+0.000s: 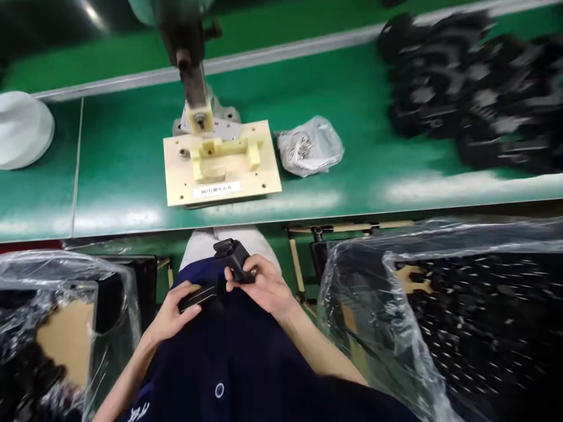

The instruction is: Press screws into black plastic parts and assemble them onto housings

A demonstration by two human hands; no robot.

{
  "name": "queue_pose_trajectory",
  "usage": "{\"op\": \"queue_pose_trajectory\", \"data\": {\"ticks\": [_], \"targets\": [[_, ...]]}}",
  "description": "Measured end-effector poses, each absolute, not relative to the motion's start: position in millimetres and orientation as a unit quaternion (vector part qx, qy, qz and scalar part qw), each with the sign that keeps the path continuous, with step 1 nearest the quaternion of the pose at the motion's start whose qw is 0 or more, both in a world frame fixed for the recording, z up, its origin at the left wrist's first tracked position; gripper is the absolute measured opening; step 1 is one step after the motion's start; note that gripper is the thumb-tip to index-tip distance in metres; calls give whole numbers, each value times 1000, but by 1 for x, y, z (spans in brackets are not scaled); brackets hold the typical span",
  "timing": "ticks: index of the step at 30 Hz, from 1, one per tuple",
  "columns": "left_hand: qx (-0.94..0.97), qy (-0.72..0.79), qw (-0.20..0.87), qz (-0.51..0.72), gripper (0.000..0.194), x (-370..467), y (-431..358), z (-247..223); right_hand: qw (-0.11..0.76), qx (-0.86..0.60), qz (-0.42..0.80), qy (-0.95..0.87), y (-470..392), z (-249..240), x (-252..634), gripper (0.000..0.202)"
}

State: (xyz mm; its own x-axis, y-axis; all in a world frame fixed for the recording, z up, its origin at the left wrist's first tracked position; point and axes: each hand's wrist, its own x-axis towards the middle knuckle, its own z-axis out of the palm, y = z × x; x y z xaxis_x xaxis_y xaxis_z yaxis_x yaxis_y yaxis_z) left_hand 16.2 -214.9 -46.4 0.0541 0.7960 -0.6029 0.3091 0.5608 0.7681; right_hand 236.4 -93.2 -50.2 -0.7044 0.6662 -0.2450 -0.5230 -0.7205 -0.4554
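Observation:
My left hand (176,310) grips a flat black part (196,298) with thin light lines on it, low in front of my body. In my right hand (266,287) a black blocky part (233,258) is held between thumb and fingers, a little higher and to the right. The two parts are apart. Beyond the hands, on the green table, sits a cream fixture plate (224,190) with raised yellowish blocks and a printed label. A press arm (193,82) hangs over its back edge.
A clear bag of small metal pieces (310,146) lies right of the fixture. Black parts (475,94) are heaped on the table (352,187) at the right. A white round object (24,130) is at the left. Plastic-lined boxes of black parts (492,316) (30,363) flank my body.

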Motion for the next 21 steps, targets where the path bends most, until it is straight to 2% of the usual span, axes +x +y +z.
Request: {"op": "queue_pose_trajectory", "data": {"ticks": [2, 5, 7, 9, 11, 13, 15, 17, 19, 21], "targets": [[453, 644, 591, 178, 48, 18, -211, -38, 337, -270, 860, -271, -98, -56, 238, 42], [481, 611, 623, 81, 46, 15, -194, -15, 343, -354, 784, -377, -103, -60, 246, 79], [474, 597, 646, 23, 43, 16, -184, -1, 357, -389, 754, -392, -105, -63, 252, 95], [459, 579, 674, 6, 49, 19, -175, 10, 392, -401, 754, -343, -107, -66, 257, 89], [447, 555, 701, 1, 62, 23, -169, 18, 411, -392, 783, -254, -109, -71, 261, 67], [437, 534, 723, -15, 63, 26, -163, 22, 399, -367, 821, -176, -111, -76, 264, 50], [401, 531, 746, -44, 55, 27, -159, 25, 376, -333, 852, -147, -113, -80, 267, 49], [343, 547, 762, -48, 49, 24, -157, 24, 358, -288, 874, -158, -114, -80, 270, 57], [295, 568, 768, -2, 49, 19, -154, 21, 325, -237, 893, -204, -110, -77, 275, 61], [268, 600, 750, 74, 48, 14, -152, 15, 292, -200, 895, -271, -101, -72, 282, 57]]}}
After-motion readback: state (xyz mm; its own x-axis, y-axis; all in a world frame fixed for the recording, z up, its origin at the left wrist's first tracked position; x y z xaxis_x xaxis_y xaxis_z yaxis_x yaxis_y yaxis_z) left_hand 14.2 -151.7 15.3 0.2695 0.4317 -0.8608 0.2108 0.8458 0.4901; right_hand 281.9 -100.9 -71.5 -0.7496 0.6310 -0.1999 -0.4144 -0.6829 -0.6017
